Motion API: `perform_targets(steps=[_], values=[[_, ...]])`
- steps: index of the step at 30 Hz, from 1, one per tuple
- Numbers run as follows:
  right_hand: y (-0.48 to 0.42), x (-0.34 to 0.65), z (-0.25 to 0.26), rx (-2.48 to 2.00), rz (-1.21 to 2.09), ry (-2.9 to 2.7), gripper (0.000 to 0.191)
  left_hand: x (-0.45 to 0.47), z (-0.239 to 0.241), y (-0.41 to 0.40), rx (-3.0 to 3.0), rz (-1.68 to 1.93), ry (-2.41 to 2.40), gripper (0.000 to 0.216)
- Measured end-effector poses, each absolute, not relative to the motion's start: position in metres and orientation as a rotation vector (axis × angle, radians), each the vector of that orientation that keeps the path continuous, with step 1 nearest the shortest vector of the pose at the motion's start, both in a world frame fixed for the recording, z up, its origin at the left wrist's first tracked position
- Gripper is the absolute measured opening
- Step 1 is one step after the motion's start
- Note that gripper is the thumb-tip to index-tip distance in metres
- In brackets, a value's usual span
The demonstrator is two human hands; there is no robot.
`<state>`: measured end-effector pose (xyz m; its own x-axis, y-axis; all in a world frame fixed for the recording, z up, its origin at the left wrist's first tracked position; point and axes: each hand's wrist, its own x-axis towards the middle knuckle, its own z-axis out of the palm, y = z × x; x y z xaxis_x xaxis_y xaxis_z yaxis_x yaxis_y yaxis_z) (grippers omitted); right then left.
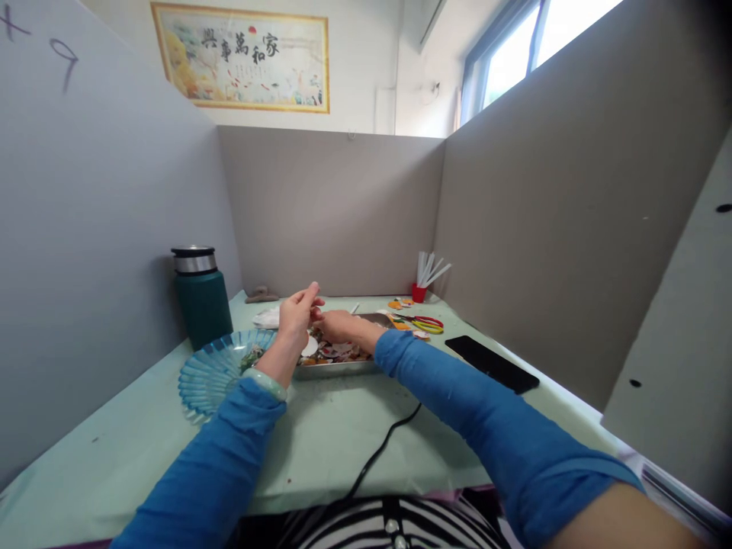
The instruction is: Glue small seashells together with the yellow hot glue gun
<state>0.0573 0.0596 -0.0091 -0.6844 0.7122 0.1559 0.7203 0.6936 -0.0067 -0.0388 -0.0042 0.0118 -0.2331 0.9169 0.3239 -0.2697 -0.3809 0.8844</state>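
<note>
Over the left part of a shallow metal tray (337,370), my two hands come close together. My left hand (297,314) is closed in a pinch, thumb against fingers, and anything between them is too small to make out. Beside it, my right hand (338,326) points left with its fingers curled in and their tips mostly hidden. The tray holds a heap of small flat pieces (343,351) in white, red and brown. A white round piece (309,347) lies just under my hands. Left of the tray, a blue clear fluted dish (207,375) holds a small greenish bundle, partly behind my left wrist.
A teal bottle (203,305) stands at the left panel. Scissors (426,323) with red and yellow handles lie right of the tray, near a black phone (490,363). White strips stand in a red cup (419,293) behind. A black cable (382,446) crosses the front.
</note>
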Motion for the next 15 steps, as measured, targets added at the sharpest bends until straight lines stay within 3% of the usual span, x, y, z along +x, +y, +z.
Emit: perform_targets(steps=[6,10,15], values=[[0.033,0.109,0.017,-1.136,-0.008,-2.496,0.02,-0.035,0.013,-0.008,1.139,1.624,0.779,0.046],[0.0,0.151,0.023,-0.94,0.466,-2.128,0.029,-0.026,0.009,-0.013,1.302,1.566,0.767,0.045],[-0.016,0.166,0.006,-0.734,0.778,-1.796,0.03,-0.015,0.001,-0.022,1.447,1.365,0.751,0.048]])
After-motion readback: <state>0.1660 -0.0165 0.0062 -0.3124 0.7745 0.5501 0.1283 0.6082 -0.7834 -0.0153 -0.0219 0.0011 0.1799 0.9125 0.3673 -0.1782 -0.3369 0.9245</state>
